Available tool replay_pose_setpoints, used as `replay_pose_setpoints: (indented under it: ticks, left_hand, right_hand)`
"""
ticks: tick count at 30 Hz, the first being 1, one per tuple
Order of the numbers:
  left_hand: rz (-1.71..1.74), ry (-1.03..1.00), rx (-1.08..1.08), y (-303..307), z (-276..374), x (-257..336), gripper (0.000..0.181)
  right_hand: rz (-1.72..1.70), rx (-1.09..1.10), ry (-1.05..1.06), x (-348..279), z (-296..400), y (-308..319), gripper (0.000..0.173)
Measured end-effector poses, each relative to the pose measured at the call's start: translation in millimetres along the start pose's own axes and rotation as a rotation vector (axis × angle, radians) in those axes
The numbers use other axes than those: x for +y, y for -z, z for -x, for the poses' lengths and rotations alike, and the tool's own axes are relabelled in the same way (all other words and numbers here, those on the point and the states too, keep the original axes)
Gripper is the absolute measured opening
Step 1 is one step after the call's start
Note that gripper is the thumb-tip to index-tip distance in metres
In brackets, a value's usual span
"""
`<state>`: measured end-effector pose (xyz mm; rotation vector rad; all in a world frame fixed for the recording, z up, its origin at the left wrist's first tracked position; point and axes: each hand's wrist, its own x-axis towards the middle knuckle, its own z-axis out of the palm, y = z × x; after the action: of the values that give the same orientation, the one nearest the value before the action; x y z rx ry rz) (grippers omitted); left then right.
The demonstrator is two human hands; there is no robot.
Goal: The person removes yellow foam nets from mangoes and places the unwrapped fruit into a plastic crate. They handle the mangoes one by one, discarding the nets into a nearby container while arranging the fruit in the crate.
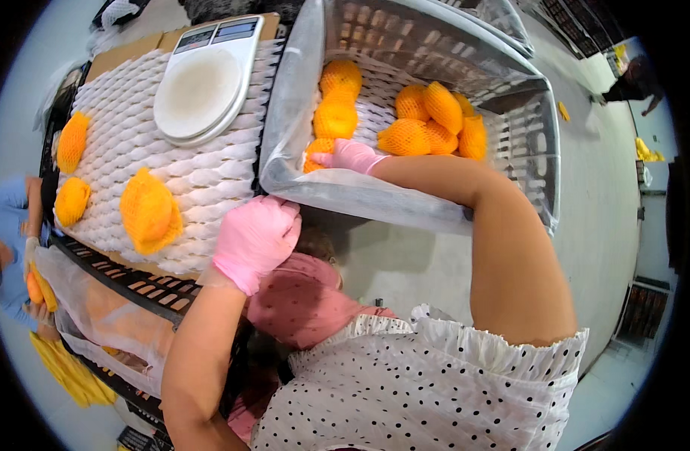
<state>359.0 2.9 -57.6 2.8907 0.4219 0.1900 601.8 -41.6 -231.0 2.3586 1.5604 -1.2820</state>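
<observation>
My right hand (350,157), in a pink glove, reaches into a plastic crate (283,121) lined with translucent sheeting. Its fingers are around a mango in a yellow foam net (312,151) at the crate's near left corner. Beyond that fruit lie two more netted mangoes (334,115) in a row along the left wall. A cluster of several netted mangoes (426,121) rests farther right on the white padding. My left hand (257,239), also gloved, is curled at the padded worktop's edge beside the crate corner. I see nothing in it, though its palm is hidden.
A white kitchen scale (198,93) stands on the white foam netting (119,129). Three netted fruits (149,209) lie around it. Below is a black crate (147,284) with lining. At left, a person in blue (9,237) holds fruit; another person (632,84) is far right.
</observation>
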Motion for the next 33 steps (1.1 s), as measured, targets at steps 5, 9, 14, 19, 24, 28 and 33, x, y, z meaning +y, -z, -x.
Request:
replay_pose_setpoints:
  ticks: [5,9,14,19,24,28,33]
  left_hand:
    - [-0.007,0.016,0.046,-0.6,5.6,-3.0,0.010]
    - [0.005,0.011,0.050,-3.5,6.8,-2.5,0.010]
    - [-0.006,0.021,0.022,-3.0,4.7,-2.1,0.008]
    - [-0.008,0.001,0.041,-1.5,3.9,-2.8,0.012]
    - [0.015,0.019,0.037,-3.6,6.9,-1.6,0.010]
    - [0.058,0.023,0.029,1.8,5.1,-1.5,0.009]
    - [0.067,0.047,-0.004,1.9,4.7,-0.5,0.008]
  right_hand:
    - [0.329,-0.127,-0.150,-53.8,73.8,87.6,0.067]
    - [0.376,0.318,-0.265,-6.0,103.5,154.3,0.057]
    - [0.382,0.904,-0.367,92.2,106.5,112.6,0.061]
    - [0.142,0.737,-0.340,101.7,99.2,145.9,0.071]
    - [-0.654,0.629,-0.116,71.5,62.3,145.5,0.071]
    - [-1.070,0.528,-0.068,98.6,-8.8,125.3,0.070]
    - [0.202,0.511,-0.221,81.9,2.9,124.1,0.050]
